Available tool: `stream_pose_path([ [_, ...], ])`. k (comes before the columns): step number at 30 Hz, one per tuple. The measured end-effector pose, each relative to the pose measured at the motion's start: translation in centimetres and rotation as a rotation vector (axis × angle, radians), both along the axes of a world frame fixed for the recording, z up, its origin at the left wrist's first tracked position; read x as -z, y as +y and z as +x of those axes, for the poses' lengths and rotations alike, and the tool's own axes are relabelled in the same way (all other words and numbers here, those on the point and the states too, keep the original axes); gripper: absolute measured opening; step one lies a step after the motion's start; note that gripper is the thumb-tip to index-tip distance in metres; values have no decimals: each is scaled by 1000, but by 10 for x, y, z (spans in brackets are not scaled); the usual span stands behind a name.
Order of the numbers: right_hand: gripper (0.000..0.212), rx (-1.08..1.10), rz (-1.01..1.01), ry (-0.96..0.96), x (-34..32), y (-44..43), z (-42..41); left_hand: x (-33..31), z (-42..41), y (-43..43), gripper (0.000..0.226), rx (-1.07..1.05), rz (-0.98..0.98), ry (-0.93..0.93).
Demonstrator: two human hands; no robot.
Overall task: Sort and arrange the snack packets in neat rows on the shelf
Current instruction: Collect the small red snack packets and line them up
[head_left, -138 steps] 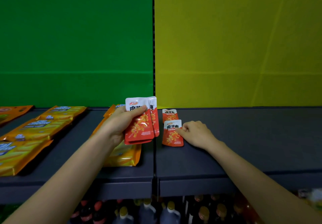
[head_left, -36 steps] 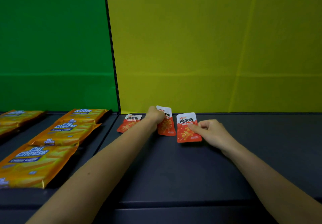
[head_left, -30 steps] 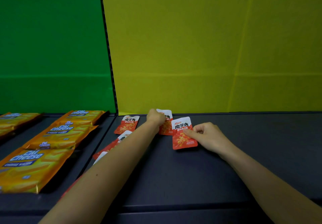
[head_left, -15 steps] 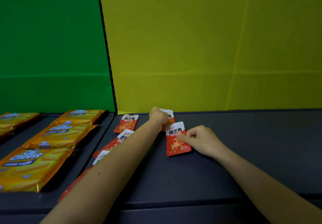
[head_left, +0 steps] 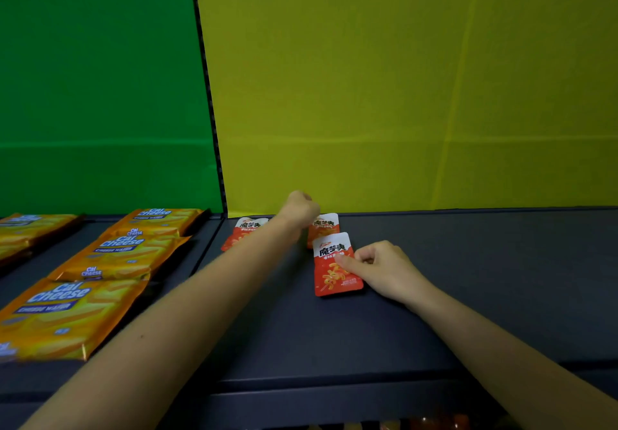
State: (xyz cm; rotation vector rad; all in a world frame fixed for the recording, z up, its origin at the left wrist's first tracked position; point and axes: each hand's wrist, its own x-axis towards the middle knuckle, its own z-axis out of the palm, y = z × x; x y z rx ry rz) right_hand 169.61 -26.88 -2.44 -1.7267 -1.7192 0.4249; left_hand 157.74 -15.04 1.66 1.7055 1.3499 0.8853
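Head view: shelf (head_left: 468,295) carries the front red packet (head_left: 336,264) lying flat, just before the rear red packet (head_left: 327,225). Your right grip (head_left: 384,269) pinches the front red packet's right edge. Your left grip (head_left: 299,208) is curled beside the rear red packet; whether it holds anything cannot be told.

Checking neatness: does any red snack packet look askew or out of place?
The front red-and-white snack packet, pinched by the right hand, overlaps the lower edge of the red packet behind it. Nothing looks spilled or torn.

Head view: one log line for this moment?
left hand at rear red packet, grip hidden | right hand holds front red packet flat on shelf
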Motion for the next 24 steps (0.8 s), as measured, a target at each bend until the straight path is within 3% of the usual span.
stream_pose_path([
  [3, 44, 17, -16, -21, 1, 2, -2, -11, -21, -5, 18, 108, 135, 99],
  [6, 47, 54, -24, -64, 1, 2, -3, -23, -44, -17, 21, 171, 321, 326],
  [12, 48, 100, -48, -213, -4, -3, -7, -31, -85, -44, 20, 136, 562, 683],
  [20, 50, 124, -17, -326, -3, -10, -12, -25, -119, -75, 22, 21, 688, 777],
  [24, 39, 130, 170, -340, -14, -24, -14, -23, -140, -102, 22, -42, 719, 722],
])
